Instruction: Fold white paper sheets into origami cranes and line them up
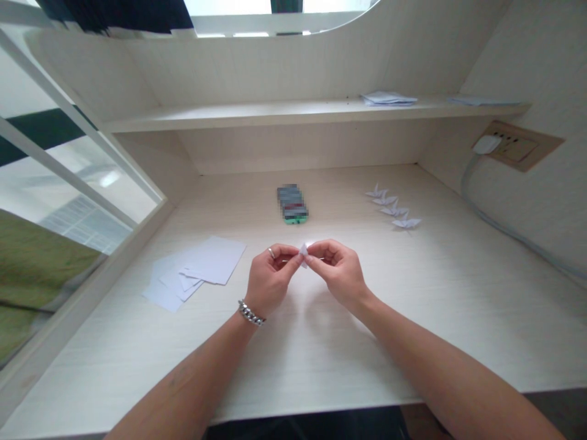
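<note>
Between my two hands, above the middle of the desk, is a small folded piece of white paper [303,251]. My left hand [271,278], with a ring and a chain bracelet, pinches its left side between thumb and fingers. From the right, my right hand [338,269] pinches the other side the same way. Fingertips cover most of the paper; a pointed tip shows at the top. Left of my hands lie several loose sheets of white paper [215,260], overlapping. Several folded white paper cranes [393,209] stand in a slanting row at the back right.
A pixelated dark item with a green end [292,205] lies beyond my hands. Folded papers [389,98] rest on the shelf [257,115] above. At right, a white plug [487,144] sits in the wall socket, its cable [499,226] running down. A railing borders the left side.
</note>
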{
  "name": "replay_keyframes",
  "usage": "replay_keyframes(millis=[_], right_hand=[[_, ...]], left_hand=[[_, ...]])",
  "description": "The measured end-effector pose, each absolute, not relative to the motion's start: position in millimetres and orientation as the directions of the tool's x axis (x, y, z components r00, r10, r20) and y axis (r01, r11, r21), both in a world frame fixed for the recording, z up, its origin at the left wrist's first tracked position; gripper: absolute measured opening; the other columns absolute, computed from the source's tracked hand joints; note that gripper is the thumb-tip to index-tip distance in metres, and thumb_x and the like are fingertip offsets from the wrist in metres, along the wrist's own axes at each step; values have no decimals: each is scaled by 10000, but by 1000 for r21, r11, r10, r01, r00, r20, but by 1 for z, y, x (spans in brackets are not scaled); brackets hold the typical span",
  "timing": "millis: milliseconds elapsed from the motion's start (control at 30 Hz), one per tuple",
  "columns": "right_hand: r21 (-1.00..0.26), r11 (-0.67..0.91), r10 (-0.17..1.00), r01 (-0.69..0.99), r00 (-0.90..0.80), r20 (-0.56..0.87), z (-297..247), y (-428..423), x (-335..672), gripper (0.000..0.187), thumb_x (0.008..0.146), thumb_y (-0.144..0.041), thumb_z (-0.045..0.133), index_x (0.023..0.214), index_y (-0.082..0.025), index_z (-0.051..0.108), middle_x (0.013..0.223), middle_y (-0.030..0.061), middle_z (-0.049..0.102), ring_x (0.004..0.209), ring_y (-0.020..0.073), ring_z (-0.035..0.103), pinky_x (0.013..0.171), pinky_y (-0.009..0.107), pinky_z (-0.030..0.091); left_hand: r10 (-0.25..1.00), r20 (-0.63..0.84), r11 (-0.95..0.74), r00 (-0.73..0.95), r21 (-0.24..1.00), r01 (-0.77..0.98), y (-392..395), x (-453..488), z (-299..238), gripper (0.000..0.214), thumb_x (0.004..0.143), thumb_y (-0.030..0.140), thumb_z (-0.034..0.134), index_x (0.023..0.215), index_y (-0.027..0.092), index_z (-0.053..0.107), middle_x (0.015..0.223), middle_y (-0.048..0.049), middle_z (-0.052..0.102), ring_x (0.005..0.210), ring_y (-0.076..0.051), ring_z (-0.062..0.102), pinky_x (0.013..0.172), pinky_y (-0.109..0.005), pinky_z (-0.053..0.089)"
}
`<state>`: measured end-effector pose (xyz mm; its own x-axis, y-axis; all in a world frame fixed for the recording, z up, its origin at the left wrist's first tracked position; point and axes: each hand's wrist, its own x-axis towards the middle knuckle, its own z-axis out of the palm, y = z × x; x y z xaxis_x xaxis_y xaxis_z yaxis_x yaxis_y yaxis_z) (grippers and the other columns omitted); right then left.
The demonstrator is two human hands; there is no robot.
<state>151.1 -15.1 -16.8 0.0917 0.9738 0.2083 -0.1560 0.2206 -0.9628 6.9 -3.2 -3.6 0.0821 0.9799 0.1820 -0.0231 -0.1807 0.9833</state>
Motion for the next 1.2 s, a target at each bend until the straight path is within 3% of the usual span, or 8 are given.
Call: replay_keyframes(millis=[533,767,1033,1200], right_hand=[[-913,244,968,-326,132,212,-16,-9,152,242,606,-266,845,673,-193,624,698,0,690,662,138,633,654,289,522],[-935,210,977,-285,83,194,-9,-15,153,325,600,-324,852,755,-196,597,742,13,678,716,166,648,684,318,536],[-947,169,984,-273,101,146,-7,-12,155,356,577,-326,853,698,-206,541,671,-8,642,636,150,609,615,296,501],[-956,185,983,-227,53,177,-9,-13,157,277,654,-316,806,775,-197,586,659,-24,610,614,127,574,585,264,458]], left_hand=[[933,351,-357,75,930,92,-10,5,-8,182,743,229,756,884,155,668,835,-44,706,757,-154,677,745,-274,567],[959,266,-268,100,963,10,-9,5,-4,236,716,250,778,874,148,636,827,-55,701,762,-166,677,744,-293,568],[968,203,-193,150,978,-79,-9,8,-4,235,693,251,795,825,156,626,741,-22,665,709,-147,661,686,-270,559],[967,166,-149,193,984,-99,-8,7,-4,242,695,241,794,838,154,619,748,-13,663,707,-134,655,685,-262,555]])
